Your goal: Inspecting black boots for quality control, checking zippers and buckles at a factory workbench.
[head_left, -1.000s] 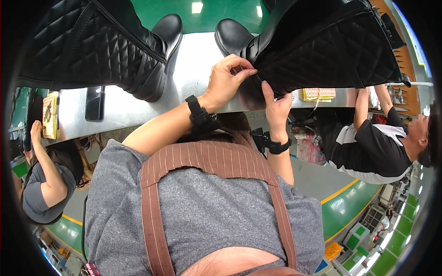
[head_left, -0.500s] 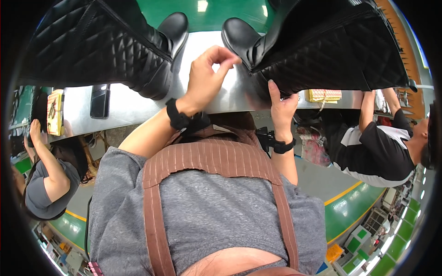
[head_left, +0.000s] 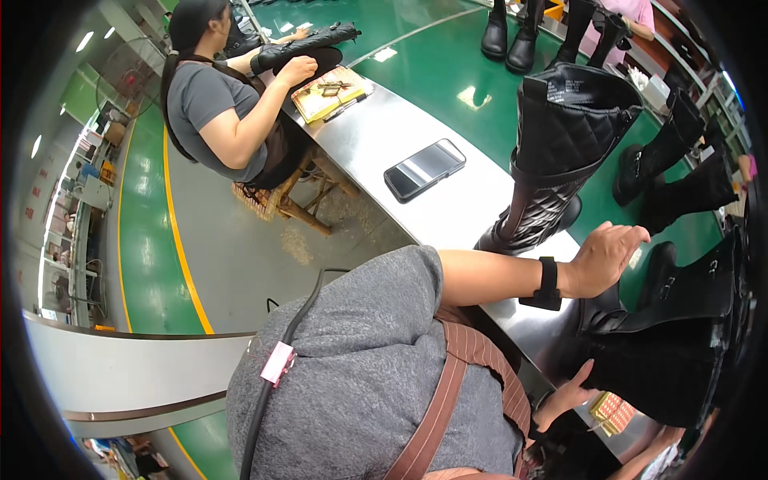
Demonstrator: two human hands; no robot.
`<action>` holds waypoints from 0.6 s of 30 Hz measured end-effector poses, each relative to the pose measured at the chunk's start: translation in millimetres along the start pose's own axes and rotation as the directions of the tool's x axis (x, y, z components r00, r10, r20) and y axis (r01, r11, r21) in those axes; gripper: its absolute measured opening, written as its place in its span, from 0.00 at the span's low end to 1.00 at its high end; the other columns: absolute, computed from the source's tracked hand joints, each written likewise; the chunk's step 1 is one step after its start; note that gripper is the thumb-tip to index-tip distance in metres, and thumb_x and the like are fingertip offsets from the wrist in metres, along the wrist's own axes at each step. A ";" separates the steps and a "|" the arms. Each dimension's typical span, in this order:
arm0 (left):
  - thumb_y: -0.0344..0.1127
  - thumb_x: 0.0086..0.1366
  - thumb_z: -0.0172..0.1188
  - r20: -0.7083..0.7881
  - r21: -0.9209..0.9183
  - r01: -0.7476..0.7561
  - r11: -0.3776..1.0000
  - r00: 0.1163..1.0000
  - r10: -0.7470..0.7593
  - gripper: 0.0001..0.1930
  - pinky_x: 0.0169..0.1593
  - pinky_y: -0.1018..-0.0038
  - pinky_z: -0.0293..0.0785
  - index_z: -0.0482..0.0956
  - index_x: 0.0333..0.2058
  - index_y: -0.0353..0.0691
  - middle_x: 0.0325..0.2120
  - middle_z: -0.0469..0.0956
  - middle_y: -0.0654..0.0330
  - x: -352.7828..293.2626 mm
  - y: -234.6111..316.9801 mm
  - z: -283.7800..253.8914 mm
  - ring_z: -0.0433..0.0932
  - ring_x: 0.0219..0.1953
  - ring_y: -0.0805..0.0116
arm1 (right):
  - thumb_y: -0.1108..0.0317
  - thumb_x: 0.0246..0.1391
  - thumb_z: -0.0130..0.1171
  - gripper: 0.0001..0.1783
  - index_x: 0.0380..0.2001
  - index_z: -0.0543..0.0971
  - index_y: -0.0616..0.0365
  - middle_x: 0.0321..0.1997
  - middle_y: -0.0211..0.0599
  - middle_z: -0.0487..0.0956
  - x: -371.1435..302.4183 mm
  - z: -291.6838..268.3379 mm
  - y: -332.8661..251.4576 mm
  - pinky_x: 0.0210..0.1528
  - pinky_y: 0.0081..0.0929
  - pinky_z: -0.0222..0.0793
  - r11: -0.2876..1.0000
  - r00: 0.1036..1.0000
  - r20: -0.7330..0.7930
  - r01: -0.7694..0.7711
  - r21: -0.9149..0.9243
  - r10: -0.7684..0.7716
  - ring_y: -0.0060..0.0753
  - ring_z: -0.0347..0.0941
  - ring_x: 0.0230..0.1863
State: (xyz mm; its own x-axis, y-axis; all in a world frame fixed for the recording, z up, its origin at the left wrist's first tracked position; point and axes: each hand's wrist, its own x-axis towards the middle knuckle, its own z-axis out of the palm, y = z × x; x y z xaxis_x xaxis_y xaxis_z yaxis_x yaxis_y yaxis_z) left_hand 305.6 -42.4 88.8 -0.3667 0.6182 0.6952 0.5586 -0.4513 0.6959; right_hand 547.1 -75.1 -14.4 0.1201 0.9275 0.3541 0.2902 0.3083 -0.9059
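Observation:
My left hand point(head_left: 606, 260) hovers above the metal bench with its fingers curled and pressed together. Whatever they pinch, if anything, is too small to make out. Low at the right, my right hand point(head_left: 568, 396) grips a tall black boot point(head_left: 664, 360) near its ankle; the thumb shows and the other fingers are partly hidden. This boot has a quilted shaft and a small buckle at its strap. Beyond my left forearm, a second tall black quilted boot point(head_left: 560, 152) stands upright on the bench, its open top toward me, apart from both hands.
A phone point(head_left: 424, 170) lies on the metal bench point(head_left: 400, 116). Beside a co-worker point(head_left: 232, 120) at the far left end is a yellow stack point(head_left: 326, 94) with small tools on it. Another patterned stack point(head_left: 612, 412) sits near my right hand. More black boots point(head_left: 520, 40) stand beyond the bench.
The view has swung to the left, bringing the co-worker and phone nearer the middle. My left hand stays raised with its fingers together; my right hand remains on the boot.

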 end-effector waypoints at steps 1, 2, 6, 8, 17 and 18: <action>0.22 0.61 0.50 0.093 0.160 0.069 0.985 0.992 -0.085 0.24 0.46 0.61 0.64 0.66 0.56 0.46 0.41 0.70 0.50 -1.6 -1.7 1.4 0.70 0.42 0.50 | 0.63 0.57 0.64 0.24 0.46 0.75 0.78 0.48 0.52 0.79 -1.2 0.9 -3.5 0.48 0.31 0.71 1.000 1.000 0.015 -0.007 -0.012 0.007 0.36 0.75 0.44; 0.22 0.59 0.52 0.165 0.320 0.123 0.940 0.969 -0.183 0.30 0.48 0.60 0.64 0.63 0.61 0.48 0.48 0.68 0.48 -4.7 -4.3 4.0 0.69 0.47 0.47 | 0.63 0.57 0.64 0.24 0.46 0.75 0.78 0.48 0.52 0.79 -0.9 1.7 -7.2 0.48 0.31 0.71 1.000 1.000 0.021 0.004 -0.002 -0.004 0.36 0.75 0.44; 0.22 0.48 0.64 0.283 0.432 -0.017 0.902 0.952 -0.117 0.46 0.65 0.44 0.50 0.55 0.67 0.53 0.63 0.47 0.40 -37.1 -5.9 5.5 0.46 0.66 0.34 | 0.61 0.57 0.64 0.27 0.45 0.74 0.79 0.47 0.55 0.78 3.5 3.5 -10.5 0.48 0.31 0.70 0.997 1.000 -0.031 -0.001 -0.074 -0.002 0.38 0.75 0.44; 0.28 0.48 0.70 0.424 0.283 0.053 0.958 0.888 -0.175 0.38 0.65 0.40 0.48 0.66 0.59 0.45 0.58 0.62 0.44 -47.4 -11.7 1.0 0.47 0.67 0.38 | 0.60 0.57 0.64 0.27 0.44 0.73 0.79 0.46 0.55 0.78 4.9 1.0 -4.9 0.48 0.31 0.71 0.999 1.000 -0.018 0.017 -0.031 -0.018 0.38 0.75 0.43; 0.36 0.56 0.66 0.474 -0.064 0.242 0.968 0.861 -0.184 0.13 0.42 0.63 0.72 0.76 0.36 0.38 0.32 0.76 0.54 -114.3 0.4 15.0 0.77 0.39 0.53 | 0.59 0.57 0.65 0.29 0.47 0.70 0.77 0.47 0.52 0.76 -1.7 -3.1 9.4 0.48 0.30 0.73 0.998 0.997 0.046 -0.062 0.012 0.062 0.35 0.73 0.43; 0.36 0.56 0.66 0.485 -0.090 0.239 0.967 0.858 -0.167 0.13 0.42 0.63 0.72 0.76 0.36 0.38 0.32 0.76 0.54 -119.6 -0.2 21.7 0.77 0.39 0.53 | 0.59 0.57 0.64 0.28 0.47 0.70 0.77 0.47 0.52 0.76 -4.1 -2.7 -2.7 0.47 0.29 0.74 1.000 1.000 0.017 -0.001 -0.023 0.001 0.34 0.73 0.43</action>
State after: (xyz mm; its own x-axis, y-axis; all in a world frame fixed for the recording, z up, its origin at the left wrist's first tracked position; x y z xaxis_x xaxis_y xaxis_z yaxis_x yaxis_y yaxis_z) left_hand 365.4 -102.3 1.6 -0.0470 0.9184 0.3928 0.3857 -0.3460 0.8553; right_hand 548.3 -80.3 -12.7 0.1045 0.9313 0.3490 0.3117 0.3026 -0.9007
